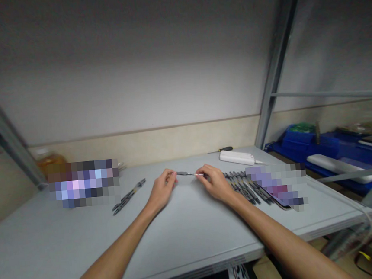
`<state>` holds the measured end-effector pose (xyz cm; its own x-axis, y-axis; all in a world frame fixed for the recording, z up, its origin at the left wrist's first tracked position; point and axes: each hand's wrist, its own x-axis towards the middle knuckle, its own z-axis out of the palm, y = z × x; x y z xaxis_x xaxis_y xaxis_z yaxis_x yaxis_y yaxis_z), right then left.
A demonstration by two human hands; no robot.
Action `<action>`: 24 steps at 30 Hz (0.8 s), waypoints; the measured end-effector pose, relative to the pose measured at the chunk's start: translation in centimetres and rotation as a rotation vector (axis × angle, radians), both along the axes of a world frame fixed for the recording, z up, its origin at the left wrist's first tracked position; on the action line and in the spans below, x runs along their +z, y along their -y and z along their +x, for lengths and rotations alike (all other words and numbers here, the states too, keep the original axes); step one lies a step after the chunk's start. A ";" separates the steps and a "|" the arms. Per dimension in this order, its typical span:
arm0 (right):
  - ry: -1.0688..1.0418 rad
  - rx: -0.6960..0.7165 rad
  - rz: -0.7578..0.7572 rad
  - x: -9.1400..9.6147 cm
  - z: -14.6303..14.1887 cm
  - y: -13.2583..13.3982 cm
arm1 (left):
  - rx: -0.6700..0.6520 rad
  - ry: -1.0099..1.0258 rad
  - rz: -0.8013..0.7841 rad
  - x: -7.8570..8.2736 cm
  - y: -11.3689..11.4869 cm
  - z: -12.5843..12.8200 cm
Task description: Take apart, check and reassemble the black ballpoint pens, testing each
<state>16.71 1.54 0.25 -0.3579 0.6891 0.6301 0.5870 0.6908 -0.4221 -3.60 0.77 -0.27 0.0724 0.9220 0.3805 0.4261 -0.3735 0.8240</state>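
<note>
Both my hands rest on the grey table point(188, 239) and hold one thin pen part point(186, 173) between them. My left hand point(162, 190) pinches its grey left end. My right hand point(213, 182) pinches the thin white right end. A row of several dark pens point(246, 185) lies just right of my right hand. Two more dark pens point(128, 197) lie to the left of my left hand.
A white oblong device point(237, 157) and a black-and-yellow tool point(224, 149) lie at the back by the wall. Blue bins point(306, 144) stand on the neighbouring bench at right. Grey metal frame posts point(273, 75) rise at both sides. Blurred patches cover items left and right.
</note>
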 end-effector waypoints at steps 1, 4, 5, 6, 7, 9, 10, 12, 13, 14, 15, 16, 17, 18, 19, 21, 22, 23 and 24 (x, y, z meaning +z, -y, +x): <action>-0.016 -0.001 -0.013 0.2 0.0 0.0 | -0.029 0.018 0.030 0.1 0.1 0.0; -0.048 0.003 -0.051 0.6 0.1 0.2 | -0.078 0.023 0.088 0.5 0.5 0.1; -0.055 0.007 -0.063 0.8 0.1 0.2 | -0.081 0.011 0.103 0.6 0.6 0.0; -0.062 0.014 -0.074 0.9 0.2 0.3 | -0.079 0.000 0.115 0.7 0.6 0.0; -0.070 0.022 -0.086 0.9 0.2 0.3 | -0.073 -0.008 0.122 0.7 0.6 0.0; -0.088 0.040 -0.100 1.0 0.2 0.4 | -0.057 -0.005 0.112 0.7 0.5 -0.1; -0.099 0.048 -0.101 1.1 0.3 0.4 | -0.052 0.004 0.093 0.7 0.5 -0.2; -0.122 0.058 -0.100 1.0 0.3 0.4 | -0.054 0.034 0.046 0.6 0.3 -0.3; -0.138 0.059 -0.104 1.0 0.3 0.3 | -0.058 0.049 0.030 0.5 0.2 -0.3; -0.160 0.054 -0.115 1.0 0.3 0.2 | -0.063 0.063 0.020 0.4 0.1 -0.4; -0.186 0.040 -0.135 0.9 0.3 0.1 | -0.064 0.078 0.016 0.3 -0.1 -0.4; -0.210 0.019 -0.166 0.9 0.3 0.0 | -0.060 0.097 0.018 0.3 -0.2 -0.5; -0.227 -0.006 -0.206 0.8 0.4 -0.2 | -0.051 0.119 0.022 0.2 -0.3 -0.6; -0.234 -0.025 -0.252 0.8 0.4 -0.3 | -0.042 0.140 0.025 0.2 -0.4 -0.7; -0.234 -0.034 -0.299 0.8 0.4 -0.4 | -0.034 0.157 0.029 0.2 -0.5 -0.7; -0.247 -0.010 -0.377 0.7 0.5 -0.7 | -0.024 0.161 0.033 0.3 -0.6 -0.8; -0.273 0.018 -0.404 0.6 0.6 -0.8 | -0.020 0.151 0.031 0.3 -0.6 -0.9; -0.312 0.045 -0.424 0.6 0.6 -0.8 | -0.015 0.138 0.027 0.4 -0.6 -0.9; -0.358 0.069 -0.442 0.6 0.7 -0.9 | -0.008 0.128 0.021 0.4 -0.6 -0.8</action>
